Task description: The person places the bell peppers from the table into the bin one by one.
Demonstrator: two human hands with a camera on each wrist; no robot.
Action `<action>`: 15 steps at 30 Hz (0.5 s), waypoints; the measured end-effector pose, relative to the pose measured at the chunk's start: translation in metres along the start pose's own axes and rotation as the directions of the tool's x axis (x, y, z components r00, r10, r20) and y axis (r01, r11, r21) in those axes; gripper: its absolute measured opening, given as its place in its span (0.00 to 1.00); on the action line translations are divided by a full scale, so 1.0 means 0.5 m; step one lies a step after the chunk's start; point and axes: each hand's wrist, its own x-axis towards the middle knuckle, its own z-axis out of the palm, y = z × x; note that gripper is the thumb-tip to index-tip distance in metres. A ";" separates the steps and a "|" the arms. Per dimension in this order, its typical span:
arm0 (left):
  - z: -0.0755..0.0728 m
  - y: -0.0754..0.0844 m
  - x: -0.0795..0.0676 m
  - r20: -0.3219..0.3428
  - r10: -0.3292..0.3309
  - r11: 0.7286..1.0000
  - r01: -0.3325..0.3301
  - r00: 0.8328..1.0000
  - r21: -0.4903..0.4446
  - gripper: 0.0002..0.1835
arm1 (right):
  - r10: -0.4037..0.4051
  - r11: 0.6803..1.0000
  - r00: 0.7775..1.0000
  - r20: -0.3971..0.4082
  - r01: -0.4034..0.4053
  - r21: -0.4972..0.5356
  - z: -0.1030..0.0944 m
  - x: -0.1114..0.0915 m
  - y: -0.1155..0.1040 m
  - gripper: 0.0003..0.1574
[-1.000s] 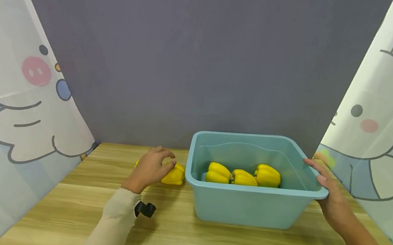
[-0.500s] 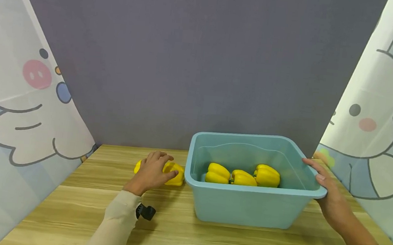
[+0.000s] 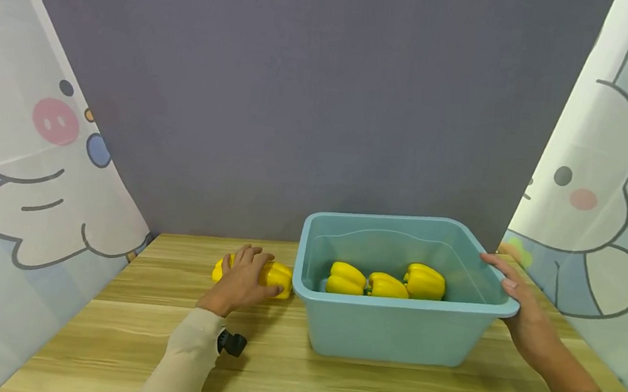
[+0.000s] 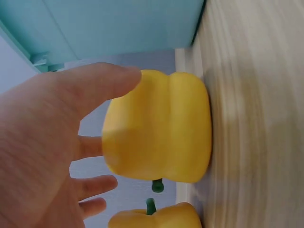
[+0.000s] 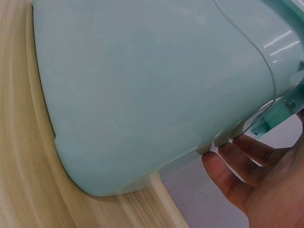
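Yellow bell pepper [image 4: 166, 128], one: on its side on the bench [image 3: 129, 348], nine o'clock of the blue-green bin [image 3: 386, 330]; green stem [image 4: 157, 185] aimed at nine, axis nine-to-three; smooth, lobed, blocky. Left hand [image 3: 238, 285]: fingers spread round it, contact unclear. Right hand [image 3: 530, 321]: gripping bin, three o'clock.

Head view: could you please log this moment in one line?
left hand: at yellow pepper beside bin | right hand: touching bin | three yellow peppers: visible in bin
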 end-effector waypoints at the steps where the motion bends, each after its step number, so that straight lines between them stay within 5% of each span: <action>1: 0.002 -0.001 0.000 0.002 0.001 1.000 -0.001 1.000 0.002 0.38 | 0.001 1.000 1.000 -0.002 -0.001 -0.003 0.000 0.000 0.000 0.32; 15: 0.019 -0.009 0.004 -0.003 0.032 0.998 -0.032 0.999 0.061 0.39 | 0.031 0.999 0.999 -0.019 -0.031 -0.028 0.001 0.000 0.002 0.33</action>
